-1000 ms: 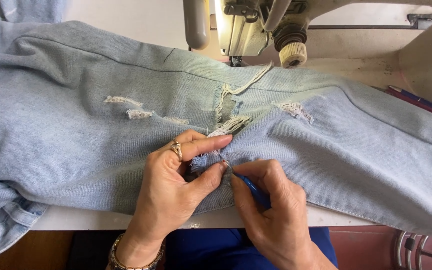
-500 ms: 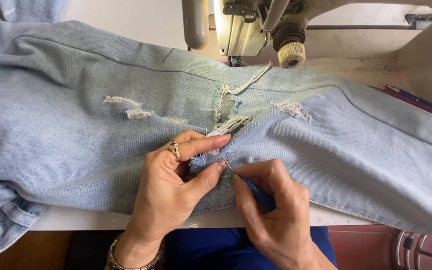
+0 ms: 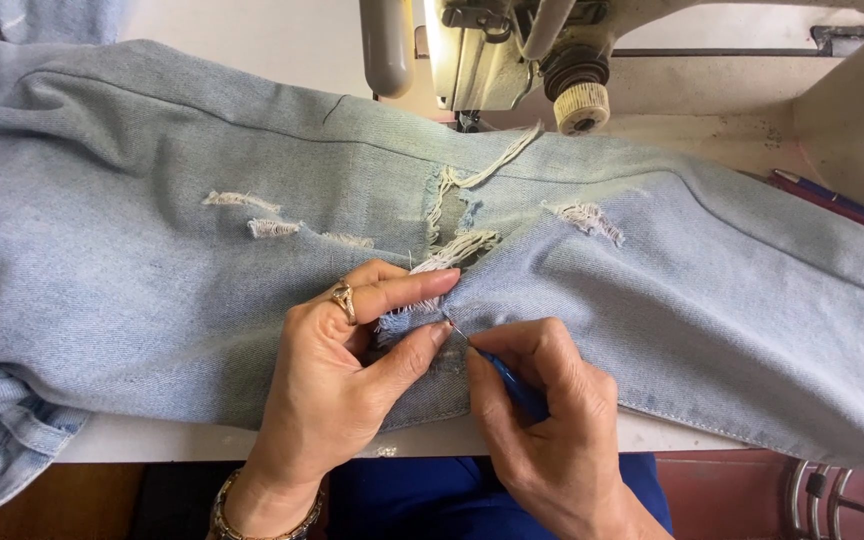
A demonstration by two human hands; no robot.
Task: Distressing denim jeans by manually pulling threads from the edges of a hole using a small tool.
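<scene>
Pinching a frayed edge of the pale blue distressed denim jeans (image 3: 152, 260), the left hand (image 3: 342, 390) presses forefinger and thumb together on the cloth, a gold ring (image 3: 342, 298) showing on one finger and a gold bracelet (image 3: 252, 515) at the wrist. Just beside that thumb tip, the right hand (image 3: 552, 420) is clenched around a slim blue-handled picking tool (image 3: 507, 380), whose fine metal point touches the fabric between the two hands. Beyond the fingertips lies a torn patch of loose white threads (image 3: 457, 250), and further off stands the cream-coloured sewing machine (image 3: 492, 50). The jeans spread across the white worktable (image 3: 202, 440), whose front edge runs beneath both palms.
</scene>
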